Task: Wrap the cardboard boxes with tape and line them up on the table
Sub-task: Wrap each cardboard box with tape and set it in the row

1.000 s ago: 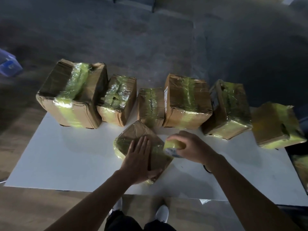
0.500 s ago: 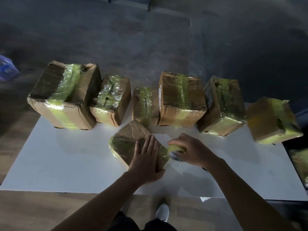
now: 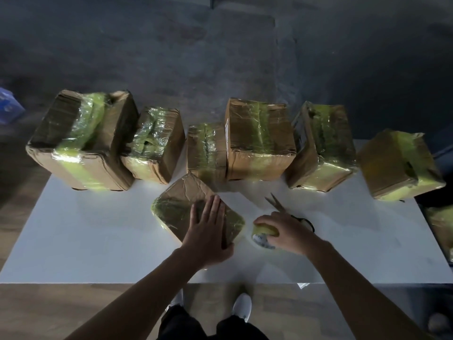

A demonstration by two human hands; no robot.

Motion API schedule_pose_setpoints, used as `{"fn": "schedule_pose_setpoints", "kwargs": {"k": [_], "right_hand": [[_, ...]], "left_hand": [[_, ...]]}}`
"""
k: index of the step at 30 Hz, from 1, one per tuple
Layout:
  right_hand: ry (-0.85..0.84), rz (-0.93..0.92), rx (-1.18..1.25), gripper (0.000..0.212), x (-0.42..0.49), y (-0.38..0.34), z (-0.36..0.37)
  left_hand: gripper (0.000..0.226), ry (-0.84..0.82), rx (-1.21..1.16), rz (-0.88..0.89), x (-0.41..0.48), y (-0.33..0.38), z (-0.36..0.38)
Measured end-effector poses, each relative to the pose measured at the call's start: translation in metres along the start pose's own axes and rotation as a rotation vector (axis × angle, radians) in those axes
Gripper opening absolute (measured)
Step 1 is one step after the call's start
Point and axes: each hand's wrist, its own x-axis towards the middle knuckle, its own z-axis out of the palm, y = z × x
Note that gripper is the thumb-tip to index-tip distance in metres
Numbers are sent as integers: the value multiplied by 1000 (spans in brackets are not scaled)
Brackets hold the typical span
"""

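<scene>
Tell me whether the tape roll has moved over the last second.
Yes. The tape roll has shifted right, clear of the flat box.

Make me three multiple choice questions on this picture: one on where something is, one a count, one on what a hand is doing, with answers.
1. Where do the scissors lie? A on the floor; B on the table just beyond the right hand; C atop a box.
2. How many wrapped boxes stand in the far row? A four; B six; C nine.
3. What is the left hand doing? A holding the scissors; B hanging idle; C pressing flat on the near box.
Answers: 1 B, the blades show past its knuckles; 2 B, six stand side by side; 3 C, its straight fingers lie on it.
</scene>
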Motion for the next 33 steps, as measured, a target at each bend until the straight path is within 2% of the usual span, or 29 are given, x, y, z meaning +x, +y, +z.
{"fn": "schedule_pose_setpoints", "kwargs": {"k": [5,8,12,16,18,20,22,24,27,31,33], "right_hand": [[-25,-40,-66,43,12,4,23],[0,-45,-61,45,16,2,30],[58,-56,-20,43,14,-1,31],[231,-173,105,52,4,-11,15],[384,-268,154,59,2,-18,0],[464,-326,227,60,2,-30,-17],[450,-325,309,52,5,-44,-33],[412,-336,265,45,8,-56,-47],[391,-360,175,41,10,-57,-66],[281,-344,124,41,10,-61,-70],[301,-354,159,41,12,-68,-65]], "left_hand": [[98,-24,49,2,2,31,-14],[98,-127,27,35,11,41,-21],[73,-183,74,27,16,36,-31],[60,-26,-7,29,7,14,-48],[54,114,-155,48,4,-2,-61],[52,214,-343,51,3,-18,-73],[54,255,-458,33,1,-33,-83],[57,278,-492,23,-2,-47,-88],[60,320,-539,29,-9,-59,-90],[59,346,-571,35,-16,-66,-86],[60,355,-589,33,-17,-69,-87]]}}
